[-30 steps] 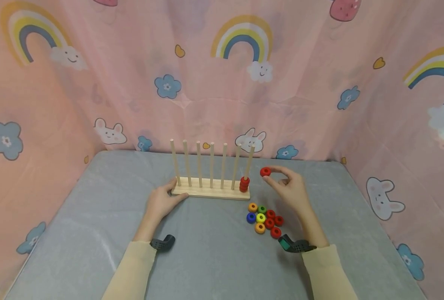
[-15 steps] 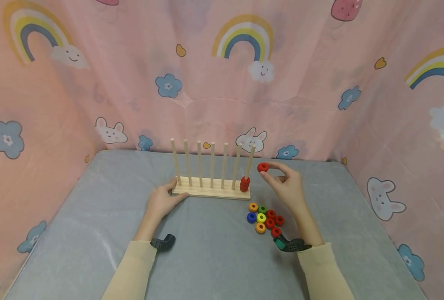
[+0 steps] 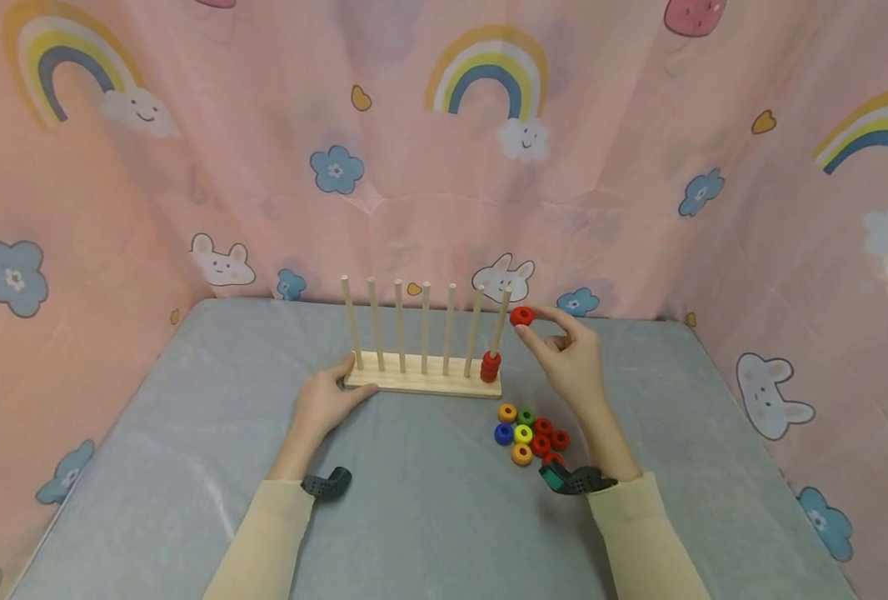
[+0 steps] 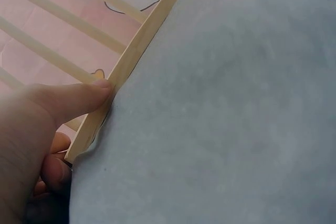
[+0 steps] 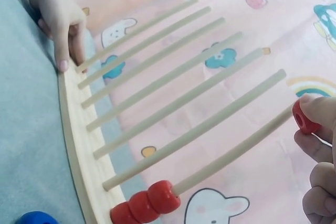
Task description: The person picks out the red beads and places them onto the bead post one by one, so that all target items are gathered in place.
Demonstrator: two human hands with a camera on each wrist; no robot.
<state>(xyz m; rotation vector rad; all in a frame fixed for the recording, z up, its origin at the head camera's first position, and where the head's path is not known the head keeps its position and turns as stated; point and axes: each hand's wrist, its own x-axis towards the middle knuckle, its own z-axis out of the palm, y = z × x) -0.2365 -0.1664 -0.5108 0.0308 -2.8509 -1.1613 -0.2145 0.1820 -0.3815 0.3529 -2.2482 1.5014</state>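
A wooden rack [image 3: 421, 383] with a row of several upright pegs stands on the table. My left hand [image 3: 326, 402] grips its left end, the thumb along the front edge in the left wrist view. On the rightmost peg [image 3: 500, 321] sit three red beads [image 5: 144, 204], stacked at the bottom. Another red bead [image 3: 521, 316] is pinched between thumb and fingers of my right hand [image 3: 573, 358]. It is held just right of that peg's upper part; in the right wrist view it overlaps the peg's tip. The other pegs carry no beads.
Several loose beads lie in front of the rack's right end: a blue bead [image 3: 504, 433], a yellow bead [image 3: 523, 434], a green bead [image 3: 526, 416], orange and red ones. My right wrist camera [image 3: 575, 478] partly covers a red one. A pink patterned curtain [image 3: 414, 208] hangs behind the table.
My right hand has moved up and slightly left with the red bead, toward the top of the rightmost peg. The left hand keeps its grip on the rack.
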